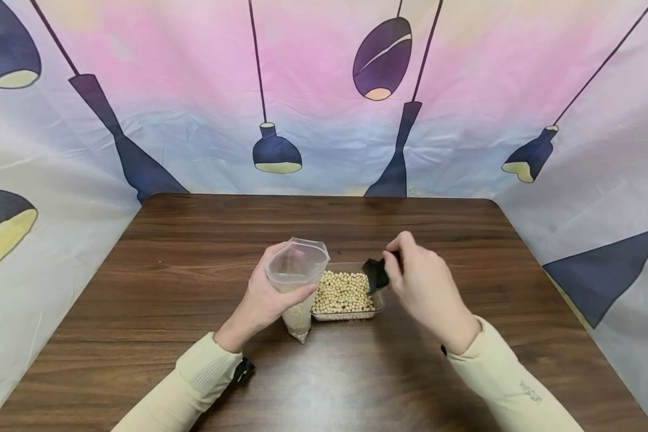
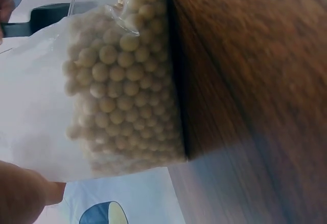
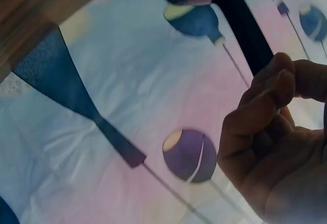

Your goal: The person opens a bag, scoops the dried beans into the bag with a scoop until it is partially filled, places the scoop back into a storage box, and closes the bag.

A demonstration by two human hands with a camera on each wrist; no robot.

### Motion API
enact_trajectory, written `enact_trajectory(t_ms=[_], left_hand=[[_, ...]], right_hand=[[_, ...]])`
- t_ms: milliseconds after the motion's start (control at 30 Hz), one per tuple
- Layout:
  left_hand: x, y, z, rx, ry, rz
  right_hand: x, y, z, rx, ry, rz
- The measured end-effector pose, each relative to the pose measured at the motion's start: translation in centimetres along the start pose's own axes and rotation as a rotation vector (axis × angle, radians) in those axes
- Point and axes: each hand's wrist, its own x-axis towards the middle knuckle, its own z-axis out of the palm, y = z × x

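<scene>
My left hand (image 1: 270, 288) grips a clear plastic bag (image 1: 298, 264) near its open mouth, thumb at the front. Round pale beans (image 2: 122, 86) fill the lower part of the bag, as the left wrist view shows close up. Just right of the bag sits a clear rectangular tub (image 1: 351, 316) holding a layer of the same beans (image 1: 342, 292). With curled fingers, my right hand (image 1: 423, 282) holds a black scoop (image 1: 376, 275) by its handle, the scoop's head tilted down at the tub's right side. In the right wrist view the fingers wrap the dark handle (image 3: 248, 29).
A dark brown wooden table (image 1: 194, 240) carries everything. Behind it and along both sides hangs a pastel cloth (image 1: 324, 90) printed with dark lamps. The tub's low rim stands between the two hands.
</scene>
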Motion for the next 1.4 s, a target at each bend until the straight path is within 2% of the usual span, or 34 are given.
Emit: enact_trajectory(t_ms=[133, 233, 533, 733, 1033, 1233, 1400], left_hand=[[0.0, -0.8, -0.1, -0.005, -0.014, 0.017], [-0.1, -0.9, -0.1, -0.003, -0.02, 0.029], [0.0, -1.0, -0.1, -0.031, -0.01, 0.046], [-0.1, -1.0, 0.0, -0.045, -0.02, 0.04], [0.0, -1.0, 0.1, -0.029, -0.01, 0.046], [-0.1, -0.9, 0.1, -0.037, -0.011, 0.034], [-0.1, -0.8, 0.1, -0.03, -0.015, 0.027]], right_hand=[[-0.5, 0.1, 1.7, -0.1, 0.008, -0.054], [-0.4, 0.6, 2.3, -0.094, -0.008, -0.042], [0.9, 3.0, 2.8, 0.131, -0.182, 0.162], [1.0, 4.5, 3.2, 0.258, -0.276, 0.307], [0.5, 5.6, 4.9, 0.357, -0.363, 0.397], [0.0, 5.9, 6.3, 0.409, -0.465, 0.434], [-0.2, 6.2, 7.3, 0.514, -0.499, 0.457]])
